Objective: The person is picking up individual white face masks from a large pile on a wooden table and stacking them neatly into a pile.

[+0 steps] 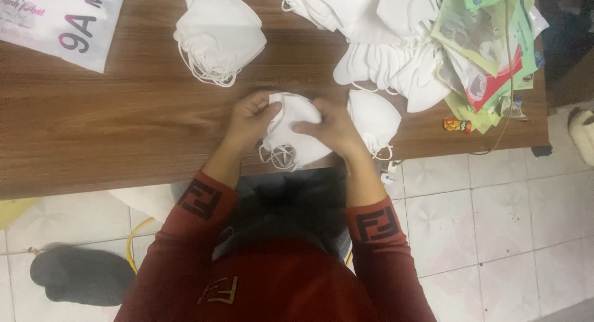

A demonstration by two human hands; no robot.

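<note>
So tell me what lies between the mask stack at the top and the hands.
The head view shows only bare wooden table between the mask stack and the hands: left, right, both holding a white mask.

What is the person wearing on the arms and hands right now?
Both arms are in dark red long sleeves with ribbed cuffs. Each cuff, left cuff and right cuff, carries a black blocky geometric pattern. The left hand and right hand are bare: no gloves, and no rings or watch that I can make out.
</note>
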